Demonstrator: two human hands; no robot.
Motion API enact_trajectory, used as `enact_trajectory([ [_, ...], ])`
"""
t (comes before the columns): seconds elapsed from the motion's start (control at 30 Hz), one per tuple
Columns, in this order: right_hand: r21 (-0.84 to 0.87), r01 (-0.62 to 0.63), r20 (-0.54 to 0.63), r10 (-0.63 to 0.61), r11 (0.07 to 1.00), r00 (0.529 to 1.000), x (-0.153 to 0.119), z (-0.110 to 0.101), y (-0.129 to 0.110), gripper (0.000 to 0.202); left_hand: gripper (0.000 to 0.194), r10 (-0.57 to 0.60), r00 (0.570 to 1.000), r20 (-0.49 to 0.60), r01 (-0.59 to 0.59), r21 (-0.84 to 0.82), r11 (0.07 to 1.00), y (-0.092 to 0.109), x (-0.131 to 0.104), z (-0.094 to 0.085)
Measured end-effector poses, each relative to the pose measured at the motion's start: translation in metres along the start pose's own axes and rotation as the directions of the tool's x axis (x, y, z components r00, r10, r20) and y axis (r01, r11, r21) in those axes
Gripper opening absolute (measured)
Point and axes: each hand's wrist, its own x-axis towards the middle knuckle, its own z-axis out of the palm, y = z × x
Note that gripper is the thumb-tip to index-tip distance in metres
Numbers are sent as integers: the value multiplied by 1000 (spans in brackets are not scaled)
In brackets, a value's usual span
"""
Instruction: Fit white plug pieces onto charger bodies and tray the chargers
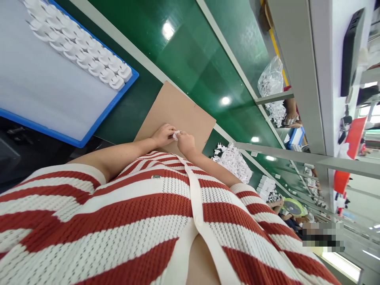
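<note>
Over a brown cardboard sheet (190, 107), both hands meet close to my body. My left hand (163, 135) pinches one side of a small white plastic piece (175, 135). Fingers of my right hand (186, 143) are closed on its other side. Most of the piece is covered by the fingers, so its exact kind is hard to make out. To the left, a blue-rimmed tray (108, 112) bears rows of white plug adapters (89, 55) with metal pins. Just right of the cardboard lies a clear bag (236, 164) of small white parts, some of them loose beside it.
The green bench (166, 51) is crossed by pale metal rails (228, 47). Farther right stand stacked white pieces (265, 186) and a green fan (293, 206). Across the bench, a co-worker's hand (291, 116) is by another clear bag (271, 79).
</note>
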Motion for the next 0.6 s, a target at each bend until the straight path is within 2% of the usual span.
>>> enact_trajectory([
  [0.27,105,-45,-149,60,993,987,-2,12,5,28,17,9,999,-38,-6,94,996,4,6,-3],
  [0.37,210,-32,-244,84,977,966,-10,21,3,32,8,2,996,-86,8,119,993,13,6,-13],
  [0.4,274,-34,-278,113,961,954,-15,26,2,35,7,-2,993,-117,17,127,992,17,2,-20],
  [0.43,422,-49,-312,196,905,930,-22,32,1,37,8,-8,987,-158,30,137,990,21,-3,-29],
  [0.5,525,-76,-320,280,848,905,-39,46,0,41,14,-33,958,-286,82,161,983,28,-18,-54],
  [0.57,570,-111,-290,325,814,900,-59,61,2,42,22,-62,891,-450,161,185,969,29,-36,-92],
  [0.6,585,-129,-264,339,800,903,-70,68,3,44,26,-76,836,-544,213,194,958,27,-46,-114],
])
